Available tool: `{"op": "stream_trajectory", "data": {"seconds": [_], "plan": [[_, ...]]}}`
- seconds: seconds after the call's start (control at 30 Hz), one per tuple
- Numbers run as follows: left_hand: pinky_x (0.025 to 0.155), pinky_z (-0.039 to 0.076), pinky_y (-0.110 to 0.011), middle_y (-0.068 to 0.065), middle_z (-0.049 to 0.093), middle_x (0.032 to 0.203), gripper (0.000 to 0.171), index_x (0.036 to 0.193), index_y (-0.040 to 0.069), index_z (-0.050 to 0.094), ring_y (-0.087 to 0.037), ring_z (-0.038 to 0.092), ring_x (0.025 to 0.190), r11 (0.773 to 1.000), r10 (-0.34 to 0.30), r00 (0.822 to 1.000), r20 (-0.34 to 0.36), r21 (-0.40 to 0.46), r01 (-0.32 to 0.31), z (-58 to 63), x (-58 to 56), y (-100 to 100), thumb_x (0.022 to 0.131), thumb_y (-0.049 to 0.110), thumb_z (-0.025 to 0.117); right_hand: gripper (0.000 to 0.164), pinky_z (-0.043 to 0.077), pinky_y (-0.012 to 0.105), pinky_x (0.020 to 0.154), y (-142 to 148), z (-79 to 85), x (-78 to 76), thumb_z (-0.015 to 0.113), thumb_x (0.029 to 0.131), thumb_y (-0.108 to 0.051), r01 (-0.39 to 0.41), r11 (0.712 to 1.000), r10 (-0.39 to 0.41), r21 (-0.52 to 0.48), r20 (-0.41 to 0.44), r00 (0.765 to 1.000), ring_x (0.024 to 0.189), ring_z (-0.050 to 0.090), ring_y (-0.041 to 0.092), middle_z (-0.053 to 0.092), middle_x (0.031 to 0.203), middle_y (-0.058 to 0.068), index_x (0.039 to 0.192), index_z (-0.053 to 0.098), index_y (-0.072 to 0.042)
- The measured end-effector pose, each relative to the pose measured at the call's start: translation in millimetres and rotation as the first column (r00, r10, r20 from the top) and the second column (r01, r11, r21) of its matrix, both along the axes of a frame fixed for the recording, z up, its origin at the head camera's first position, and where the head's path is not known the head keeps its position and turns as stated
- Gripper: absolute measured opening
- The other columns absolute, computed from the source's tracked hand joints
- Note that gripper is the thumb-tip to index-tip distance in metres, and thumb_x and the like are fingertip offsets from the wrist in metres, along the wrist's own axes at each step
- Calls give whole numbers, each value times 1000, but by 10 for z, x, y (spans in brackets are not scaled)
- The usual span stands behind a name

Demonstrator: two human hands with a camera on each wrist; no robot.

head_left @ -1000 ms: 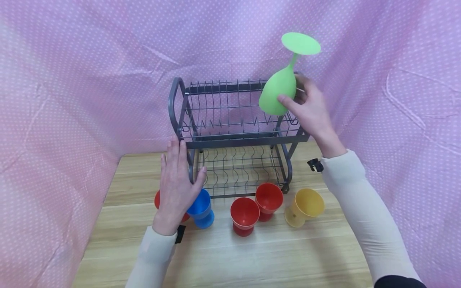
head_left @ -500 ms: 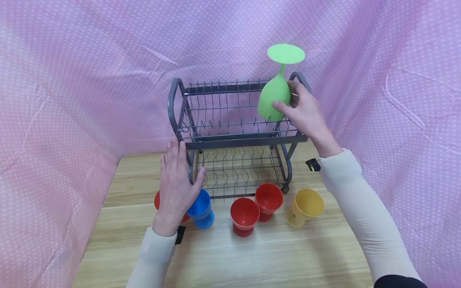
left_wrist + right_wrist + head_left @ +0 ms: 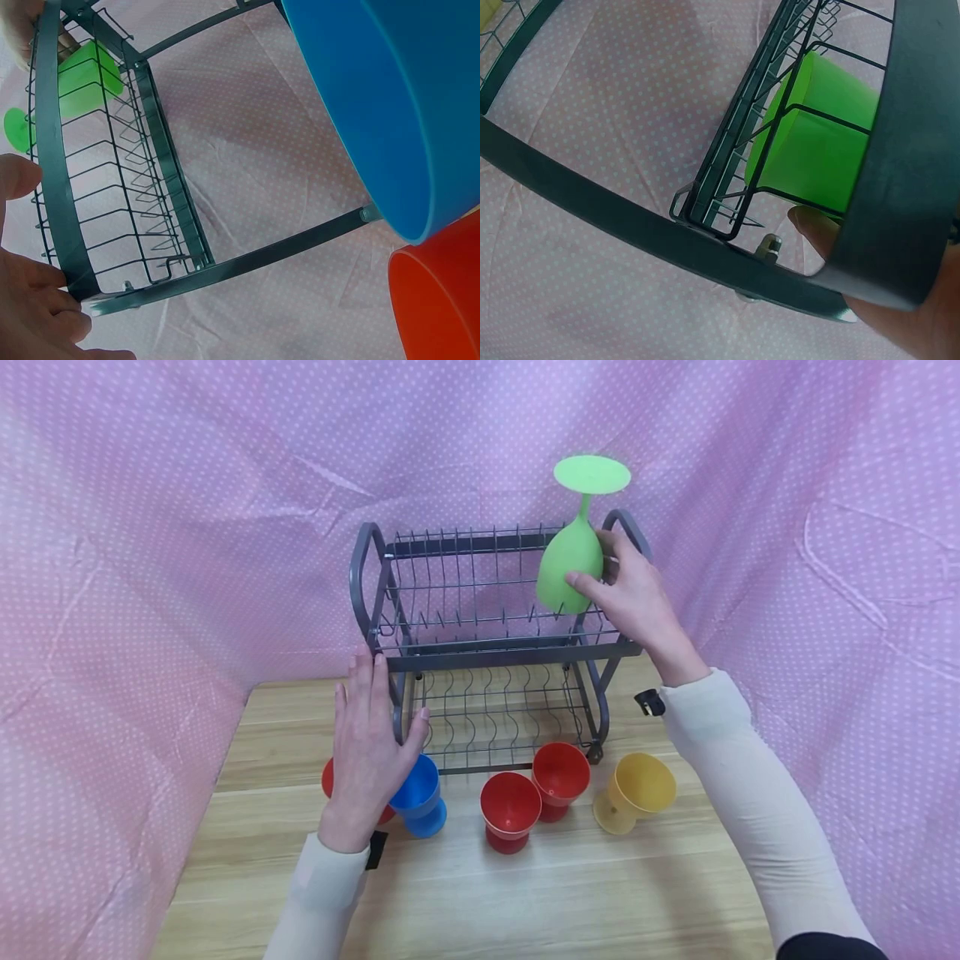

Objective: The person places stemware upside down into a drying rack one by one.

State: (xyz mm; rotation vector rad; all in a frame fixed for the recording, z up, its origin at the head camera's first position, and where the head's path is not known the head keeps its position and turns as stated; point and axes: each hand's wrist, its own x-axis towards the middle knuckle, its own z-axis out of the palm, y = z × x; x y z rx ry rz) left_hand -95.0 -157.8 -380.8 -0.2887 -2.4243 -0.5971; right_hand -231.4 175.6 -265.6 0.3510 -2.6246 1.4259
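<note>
A green plastic wine glass stands upside down in the right part of the dish rack's upper tier, its foot upward. My right hand grips its bowl from the right, thumb in front; in the right wrist view the bowl shows behind the rack wires. My left hand lies with straight fingers against the rack's front left corner. Beneath it are a blue goblet and a red goblet, both partly hidden by that hand. In the left wrist view the fingertips touch the rack's corner.
Two red goblets and a yellow goblet stand upright on the wooden table in front of the rack. Wavy wires form the lower tier. A pink dotted cloth hangs behind and at both sides.
My right hand has lowered the green wine glass into the upper tier, slightly to the left, and the glass has turned more upright. The left hand has stayed in place.
</note>
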Motion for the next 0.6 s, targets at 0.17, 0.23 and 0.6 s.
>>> {"op": "stream_trajectory", "data": {"seconds": [0.17, 0.23, 0.6], "plan": [[125, 13, -61, -15, 16, 172, 86, 161, 0, 29, -36, 17, 157, 1000, -7, 1000, -3, 3, 7, 4, 0, -1, 94, 34, 69, 78, 46, 48, 112, -2, -2, 0, 71, 98, -28, -16, 1000, 16, 6, 5, 1000, 141, 49, 36, 42, 158, 20, 160, 30, -4], [125, 13, -61, -14, 16, 172, 86, 162, 0, 28, -37, 17, 157, 1000, -8, 1000, -3, 4, 8, 4, 0, -2, 94, 34, 69, 78, 45, 48, 112, -4, 1, 1, 71, 99, -27, -20, 1000, 19, 14, 5, 1000, 142, 49, 37, 41, 159, 21, 160, 28, -3], [124, 14, -63, -18, 19, 171, 85, 162, 2, 28, -39, 20, 156, 1000, -8, 1000, -10, 0, 8, 0, -4, -20, 95, 36, 67, 83, 42, 49, 115, -13, 26, 14, 67, 100, -29, -14, 1000, 13, 25, 31, 999, 144, 45, 37, 33, 165, 19, 164, 20, -5]]}}
